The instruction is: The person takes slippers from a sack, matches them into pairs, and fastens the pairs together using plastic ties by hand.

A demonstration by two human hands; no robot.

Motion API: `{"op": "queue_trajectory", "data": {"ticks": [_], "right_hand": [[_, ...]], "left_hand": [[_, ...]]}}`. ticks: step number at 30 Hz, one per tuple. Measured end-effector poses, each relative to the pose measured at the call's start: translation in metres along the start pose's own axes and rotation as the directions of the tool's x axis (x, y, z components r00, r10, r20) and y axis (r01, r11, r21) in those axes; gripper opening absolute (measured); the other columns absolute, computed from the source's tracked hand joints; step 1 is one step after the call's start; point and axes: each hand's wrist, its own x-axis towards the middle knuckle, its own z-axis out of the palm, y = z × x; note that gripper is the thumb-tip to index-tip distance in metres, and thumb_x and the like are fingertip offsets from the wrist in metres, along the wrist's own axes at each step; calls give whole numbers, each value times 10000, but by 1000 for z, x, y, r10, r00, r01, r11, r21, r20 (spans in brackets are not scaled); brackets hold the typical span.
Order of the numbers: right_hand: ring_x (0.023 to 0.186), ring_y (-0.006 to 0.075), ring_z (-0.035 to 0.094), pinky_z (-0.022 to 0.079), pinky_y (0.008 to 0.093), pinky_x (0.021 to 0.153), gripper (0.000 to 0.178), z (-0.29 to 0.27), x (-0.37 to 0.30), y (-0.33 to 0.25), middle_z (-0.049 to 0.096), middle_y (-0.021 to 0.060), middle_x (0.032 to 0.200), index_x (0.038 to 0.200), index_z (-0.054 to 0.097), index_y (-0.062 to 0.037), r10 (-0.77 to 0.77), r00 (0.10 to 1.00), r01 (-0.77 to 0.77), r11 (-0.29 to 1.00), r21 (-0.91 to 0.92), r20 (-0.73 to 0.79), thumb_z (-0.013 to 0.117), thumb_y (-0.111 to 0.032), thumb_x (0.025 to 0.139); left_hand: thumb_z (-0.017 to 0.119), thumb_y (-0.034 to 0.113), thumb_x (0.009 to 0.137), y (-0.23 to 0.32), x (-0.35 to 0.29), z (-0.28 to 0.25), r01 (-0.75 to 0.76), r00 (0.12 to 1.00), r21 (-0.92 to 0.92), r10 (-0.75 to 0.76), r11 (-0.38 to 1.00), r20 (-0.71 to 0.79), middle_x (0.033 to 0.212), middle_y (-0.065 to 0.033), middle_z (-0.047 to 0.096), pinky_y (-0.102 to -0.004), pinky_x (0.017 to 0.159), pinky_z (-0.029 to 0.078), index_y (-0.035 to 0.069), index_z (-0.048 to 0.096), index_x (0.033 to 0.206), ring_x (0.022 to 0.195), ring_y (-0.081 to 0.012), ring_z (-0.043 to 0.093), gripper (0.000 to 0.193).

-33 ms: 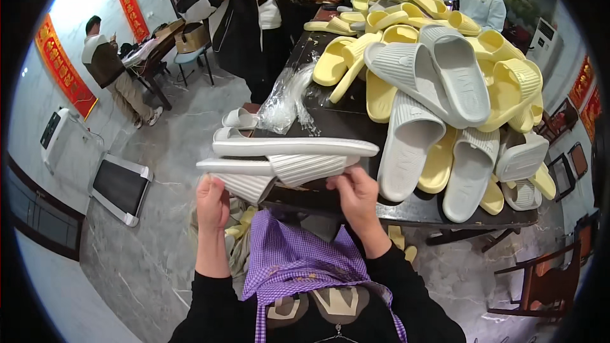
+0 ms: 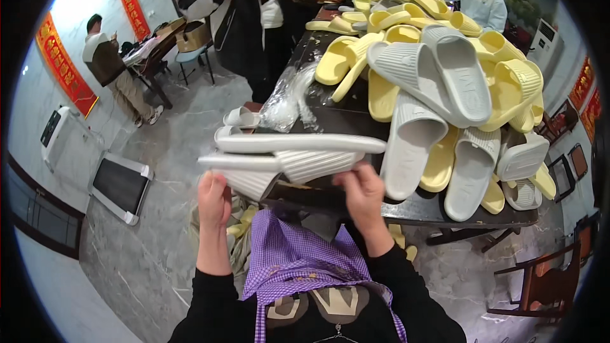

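Observation:
A pair of light grey slides [image 2: 298, 144] with ribbed straps is held sideways in front of me, the two overlapping, above the near edge of the dark table. My left hand [image 2: 215, 202] pinches the left end of the lower slide. The fingers of my right hand [image 2: 363, 192] close on the right end, by the ribbed strap. Fingertips behind the slides are hidden. Just right of my right hand, grey slides [image 2: 406, 152] and yellow slides [image 2: 438, 168] lie heaped on the table.
The dark table [image 2: 343, 111] runs away from me. Clear plastic bags [image 2: 286, 105] lie at its left side, near another light grey slide [image 2: 241, 117]. Several people stand around the room. A treadmill [image 2: 121, 185] stands left, a wooden chair [image 2: 540, 279] right.
The held slides and my right hand have shifted slightly to the right and up. My left hand stays nearly in place. The grip on the slides is unchanged.

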Motion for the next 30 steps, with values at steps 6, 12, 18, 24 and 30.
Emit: {"op": "queue_trajectory", "data": {"ticks": [6,12,18,24,30], "right_hand": [[644,129,550,445,269,639,117,-60,21,-36,594,67,756,966,537,-13,-189,896,202,979,-9,-403,464,-63,890],[668,123,553,445,259,663,130,-78,16,-52,593,69,769,986,530,2,-258,892,230,966,-117,-372,475,-85,906],[693,117,546,439,244,681,127,-74,10,-56,591,76,796,993,529,9,-295,928,257,949,-180,-229,464,-55,904],[701,109,529,426,233,678,120,-76,12,-58,579,70,791,962,541,25,-327,914,287,940,-185,-242,478,-52,895],[677,93,498,399,209,640,95,-94,22,-104,566,44,768,891,561,43,-347,907,209,864,-459,-239,513,-31,856]], "left_hand": [[570,104,853,48,12,-34,-213,971,11,213,977,-112,1093,-83,570,-314,902,390,-11,524,1101,1030,-162,515,277],[607,23,812,59,-11,-72,-241,970,249,237,938,48,988,-47,621,-281,798,456,24,585,1041,897,-135,568,230],[646,-6,772,49,-19,-70,-261,965,244,243,934,102,982,-40,626,-272,786,464,51,608,1033,882,-125,572,270],[657,1,763,49,-25,-68,-260,966,292,249,921,74,974,-43,629,-277,788,468,41,619,1005,889,-123,572,249],[655,46,780,79,-10,-55,-197,966,515,256,834,-46,830,-1,598,-251,671,451,12,613,879,758,-94,546,114]]}}
